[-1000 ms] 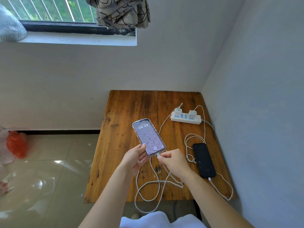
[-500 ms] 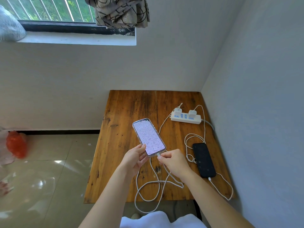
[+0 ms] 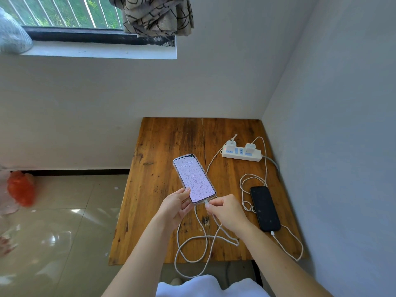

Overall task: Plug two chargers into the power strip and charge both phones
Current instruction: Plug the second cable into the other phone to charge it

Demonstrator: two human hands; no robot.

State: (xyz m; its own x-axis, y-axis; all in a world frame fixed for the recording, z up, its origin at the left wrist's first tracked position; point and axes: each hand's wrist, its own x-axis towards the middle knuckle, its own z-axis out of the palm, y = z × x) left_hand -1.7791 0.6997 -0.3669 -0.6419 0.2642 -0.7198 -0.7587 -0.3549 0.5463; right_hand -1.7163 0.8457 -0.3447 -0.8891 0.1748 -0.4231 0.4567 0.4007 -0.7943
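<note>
My left hand (image 3: 175,205) grips the lower end of a phone in a clear case (image 3: 194,177), its pale screen lit and raised over the wooden table (image 3: 162,146). My right hand (image 3: 226,210) pinches the white cable plug (image 3: 206,203) at the phone's bottom port. A black phone (image 3: 265,207) lies flat at the right with a white cable in its near end. The white power strip (image 3: 241,152) sits at the back right with two white chargers (image 3: 249,148) in it.
White cables (image 3: 192,249) loop over the table and hang past its front edge. Walls close in the table at the back and right. A tiled floor lies to the left, with a red bag (image 3: 20,190) on it. A window sill is above.
Both hands and the phone stay almost still. The clock on the lit screen has faded.
</note>
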